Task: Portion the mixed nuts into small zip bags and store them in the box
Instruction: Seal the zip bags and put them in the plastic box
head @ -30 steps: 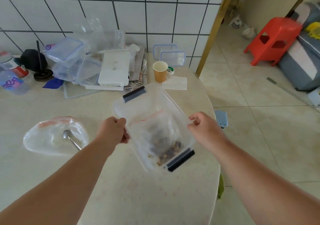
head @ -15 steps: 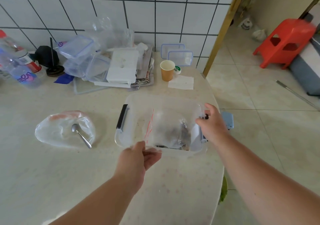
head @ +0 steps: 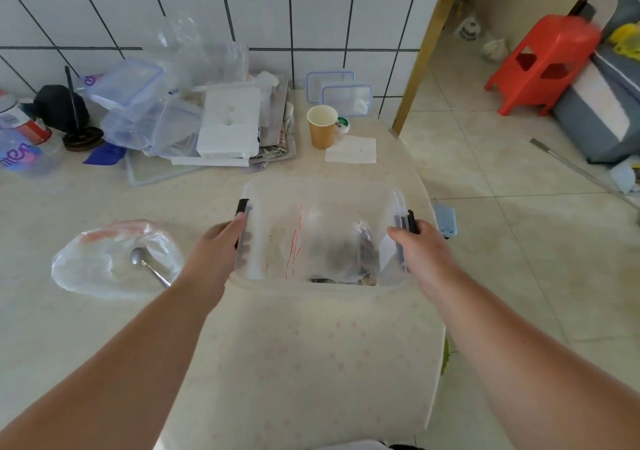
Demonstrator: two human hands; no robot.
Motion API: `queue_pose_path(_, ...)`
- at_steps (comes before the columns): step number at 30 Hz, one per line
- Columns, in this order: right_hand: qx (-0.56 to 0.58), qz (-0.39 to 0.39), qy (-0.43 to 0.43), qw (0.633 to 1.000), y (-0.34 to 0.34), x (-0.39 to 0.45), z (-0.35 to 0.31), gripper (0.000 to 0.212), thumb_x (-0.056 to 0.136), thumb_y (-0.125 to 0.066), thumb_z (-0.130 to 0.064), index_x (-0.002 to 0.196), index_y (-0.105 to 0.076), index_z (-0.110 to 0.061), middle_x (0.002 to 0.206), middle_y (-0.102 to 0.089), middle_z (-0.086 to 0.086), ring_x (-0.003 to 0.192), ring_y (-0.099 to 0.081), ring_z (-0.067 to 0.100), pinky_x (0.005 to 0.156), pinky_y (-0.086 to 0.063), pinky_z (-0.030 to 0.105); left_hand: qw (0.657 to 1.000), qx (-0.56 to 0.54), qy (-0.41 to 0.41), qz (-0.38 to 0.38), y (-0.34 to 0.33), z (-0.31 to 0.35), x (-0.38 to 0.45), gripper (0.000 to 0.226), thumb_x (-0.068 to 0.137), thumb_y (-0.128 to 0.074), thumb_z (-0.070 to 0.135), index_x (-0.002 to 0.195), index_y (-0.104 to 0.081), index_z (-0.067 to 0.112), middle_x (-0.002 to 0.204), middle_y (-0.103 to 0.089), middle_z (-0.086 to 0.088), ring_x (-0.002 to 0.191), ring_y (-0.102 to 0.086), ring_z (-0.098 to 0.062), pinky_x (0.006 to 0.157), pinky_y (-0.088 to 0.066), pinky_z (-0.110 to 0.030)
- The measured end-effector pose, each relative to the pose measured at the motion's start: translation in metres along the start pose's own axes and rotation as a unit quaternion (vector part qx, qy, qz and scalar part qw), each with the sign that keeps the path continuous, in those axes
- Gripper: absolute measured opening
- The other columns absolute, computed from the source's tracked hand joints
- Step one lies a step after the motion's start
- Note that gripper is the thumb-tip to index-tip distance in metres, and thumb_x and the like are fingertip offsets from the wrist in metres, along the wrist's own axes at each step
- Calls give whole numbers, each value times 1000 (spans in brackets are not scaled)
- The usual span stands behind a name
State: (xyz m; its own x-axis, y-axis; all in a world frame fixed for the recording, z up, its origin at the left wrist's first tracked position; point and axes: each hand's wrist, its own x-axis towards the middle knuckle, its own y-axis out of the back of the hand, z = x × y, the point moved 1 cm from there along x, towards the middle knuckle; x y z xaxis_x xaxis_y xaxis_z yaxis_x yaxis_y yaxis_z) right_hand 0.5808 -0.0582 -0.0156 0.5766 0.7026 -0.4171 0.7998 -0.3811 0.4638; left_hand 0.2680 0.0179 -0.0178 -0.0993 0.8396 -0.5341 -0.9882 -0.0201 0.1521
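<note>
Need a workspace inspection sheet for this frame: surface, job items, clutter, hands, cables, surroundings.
Surface: pale patterned tabletop, by a tiled wall.
Job's things: clear plastic box with black side latches, holding a zip bag of nuts; crumpled clear bag with metal spoon on it.
Clutter: stacked clear containers, white tray, brown paper cup, paper napkin.
Hands: left hand and right hand each grip a box end.
Cables: nothing seen.
Surroundings: red plastic stool on tiled floor.
</note>
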Motion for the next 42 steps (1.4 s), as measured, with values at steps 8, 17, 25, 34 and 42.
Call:
queue_pose_path(8,88,73,-35,993,27,-37,33,16,74,-65,-34,81,-63,-20,66,-54,-3,62,-52,19,62,-42,33,992,59,-14,-113,-28,19,18,44,66,-74,66,80,-76,24,70,-64,2,63,-57,-22,72,-44,-39)
queue_pose_path(17,187,146,-87,968,118,-89,109,28,60,-66,-42,87,-71,-36,61,-62,-12,56,-59,8,58,-43,29,968,100,-49,-224,-132,17,-34,48,72,-75,60,93,-72,17,86,-57,-9,78,-52,-24,73,-38,-40)
queue_pose_path(25,273,221,-131,927,230,-141,207,33,56,-65,-44,86,-70,-30,59,-58,-14,62,-54,17,56,-40,32,925,177,-71,-328,-258,-16,-114,59,65,-73,75,87,-75,20,80,-61,-2,76,-55,-25,76,-38,-45)
queue_pose_path(34,324,328,-173,871,339,-214,314,11,78,-65,-24,86,-65,-17,67,-56,-2,61,-51,19,56,-40,33,858,236,-89,-447,-412,-78,-229,50,67,-73,72,99,-81,34,103,-81,0,95,-78,-21,81,-58,-43)
queue_pose_path(42,378,425,-222,793,400,-280,391,9,89,-62,-21,95,-65,-14,70,-53,2,63,-49,18,61,-41,34,777,357,-155,-495,-546,-121,-319,74,51,-65,98,89,-81,36,82,-79,4,85,-75,-30,87,-57,-52)
